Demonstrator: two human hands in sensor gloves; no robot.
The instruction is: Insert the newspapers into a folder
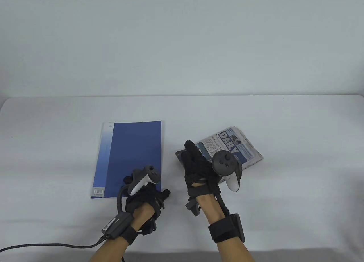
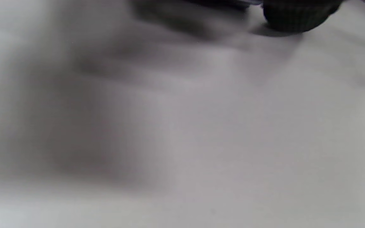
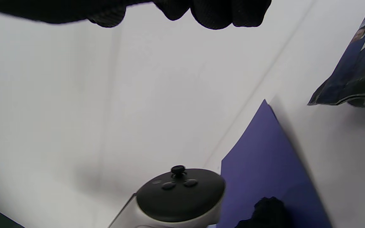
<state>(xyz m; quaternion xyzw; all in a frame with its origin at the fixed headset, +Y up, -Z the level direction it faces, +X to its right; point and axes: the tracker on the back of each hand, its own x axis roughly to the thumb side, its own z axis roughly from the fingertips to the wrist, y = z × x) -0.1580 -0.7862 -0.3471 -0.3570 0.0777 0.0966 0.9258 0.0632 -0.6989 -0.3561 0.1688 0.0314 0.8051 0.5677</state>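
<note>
A blue folder (image 1: 130, 154) lies shut on the white table, left of centre. A folded newspaper (image 1: 237, 148) with the headline "DAILY" lies to its right. My left hand (image 1: 150, 192) rests at the folder's near right corner, its fingers hidden under the tracker and its thumb out to the right. My right hand (image 1: 196, 159) is over the newspaper's left end with fingers stretched forward and nothing in them. In the right wrist view my fingertips (image 3: 214, 12) hang empty above the table, with the folder (image 3: 265, 164) and the newspaper (image 3: 356, 69) below.
A black cable (image 1: 42, 245) runs from my left wrist off the near left edge. The table's back edge (image 1: 182, 96) meets a plain wall. The left wrist view is blurred and shows bare table and one dark fingertip (image 2: 296, 17).
</note>
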